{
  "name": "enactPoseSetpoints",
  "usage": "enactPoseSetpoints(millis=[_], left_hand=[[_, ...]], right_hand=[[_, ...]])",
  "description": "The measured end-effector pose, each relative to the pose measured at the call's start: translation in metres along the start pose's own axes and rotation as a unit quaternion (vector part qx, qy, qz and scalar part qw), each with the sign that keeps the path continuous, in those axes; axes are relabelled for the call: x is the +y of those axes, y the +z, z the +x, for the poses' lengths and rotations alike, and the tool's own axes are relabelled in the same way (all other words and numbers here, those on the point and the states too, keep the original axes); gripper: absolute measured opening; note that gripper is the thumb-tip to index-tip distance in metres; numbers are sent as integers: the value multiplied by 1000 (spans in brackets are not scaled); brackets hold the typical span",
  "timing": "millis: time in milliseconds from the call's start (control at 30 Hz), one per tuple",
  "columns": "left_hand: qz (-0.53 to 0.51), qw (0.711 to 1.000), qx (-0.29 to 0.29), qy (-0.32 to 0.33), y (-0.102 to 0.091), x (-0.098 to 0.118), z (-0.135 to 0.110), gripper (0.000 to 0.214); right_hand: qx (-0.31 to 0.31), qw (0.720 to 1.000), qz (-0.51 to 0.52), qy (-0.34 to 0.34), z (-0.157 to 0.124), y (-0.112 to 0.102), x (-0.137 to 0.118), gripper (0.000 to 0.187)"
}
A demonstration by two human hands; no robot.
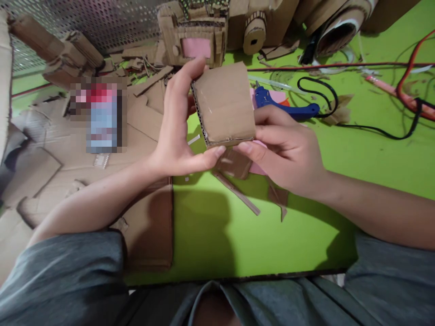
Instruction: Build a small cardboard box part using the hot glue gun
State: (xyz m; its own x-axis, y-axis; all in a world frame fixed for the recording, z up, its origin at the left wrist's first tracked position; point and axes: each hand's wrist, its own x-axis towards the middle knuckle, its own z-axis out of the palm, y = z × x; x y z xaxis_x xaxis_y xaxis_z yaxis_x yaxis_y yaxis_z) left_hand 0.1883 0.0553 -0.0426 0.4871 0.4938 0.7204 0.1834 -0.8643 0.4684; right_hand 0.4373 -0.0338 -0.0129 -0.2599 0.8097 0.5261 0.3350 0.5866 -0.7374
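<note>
Grey cloth fills the bottom of the view. Above it, the left hand and right hand are closed on a corrugated cardboard piece, gripping its edges. A blue hot glue gun lies partly hidden behind the right hand on the green bench. Farther left, a pixelated object cannot be made out.

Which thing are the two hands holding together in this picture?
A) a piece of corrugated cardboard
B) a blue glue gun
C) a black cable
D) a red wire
A: the left hand and the right hand both grip the edges of the piece of corrugated cardboard.
</note>
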Motion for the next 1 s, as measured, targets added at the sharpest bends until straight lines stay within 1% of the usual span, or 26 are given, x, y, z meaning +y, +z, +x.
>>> enactPoseSetpoints(millis=[67, 133, 167, 200, 267, 333, 400, 467, 600, 667, 833, 933, 1000], left_hand=[[15, 1000, -11, 13, -2, -8, -1, 96], [9, 999, -4, 46, -3, -17, -2, 122], [2, 999, -5, 52, -3, -22, -3, 132], [-5, 998, -8, 54, -3, -25, -4, 136], [-20, 998, -10, 51, -2, -28, -4, 133], [-38, 998, -1, 59, -1, -27, -5, 126], [-46, 998, -1, 50, 0, -25, -5, 122], [-49, 998, 0, 36, 0, -25, -4, 128], [-47, 999, -15, 19, 1, -28, -6, 148], [-44, 999, -24, 6, 2, -25, -7, 146], [-42, 999, 3, -17, 4, -6, -10, 114], [-35, 999, -9, -22, 2, 1, -8, 109], [-31, 999, -15, -23, 1, 2, -8, 109]], right_hand=[[4, 1000, -28, -12, -2, 1, 1, 23], [17, 999, -45, -26, -3, 3, 1, 21], [24, 998, -51, -29, -4, 4, 1, 19], [31, 997, -57, -30, -4, 5, 0, 18], [40, 997, -59, -28, -5, 7, -1, 18], [39, 998, -51, -25, -6, 8, -2, 19], [36, 998, -40, -19, -5, 8, -2, 20], [27, 999, -29, -10, -5, 6, 0, 22], [-3, 1000, -3, -31, -4, 3, 7, 18], [-9, 999, -5, -34, -5, 4, 9, 19], [-6, 1000, -11, -25, -7, 7, 7, 25], [-19, 999, 23, -14, -6, 6, 5, 23], [-24, 997, 67, 12, -4, 7, 6, 18]])
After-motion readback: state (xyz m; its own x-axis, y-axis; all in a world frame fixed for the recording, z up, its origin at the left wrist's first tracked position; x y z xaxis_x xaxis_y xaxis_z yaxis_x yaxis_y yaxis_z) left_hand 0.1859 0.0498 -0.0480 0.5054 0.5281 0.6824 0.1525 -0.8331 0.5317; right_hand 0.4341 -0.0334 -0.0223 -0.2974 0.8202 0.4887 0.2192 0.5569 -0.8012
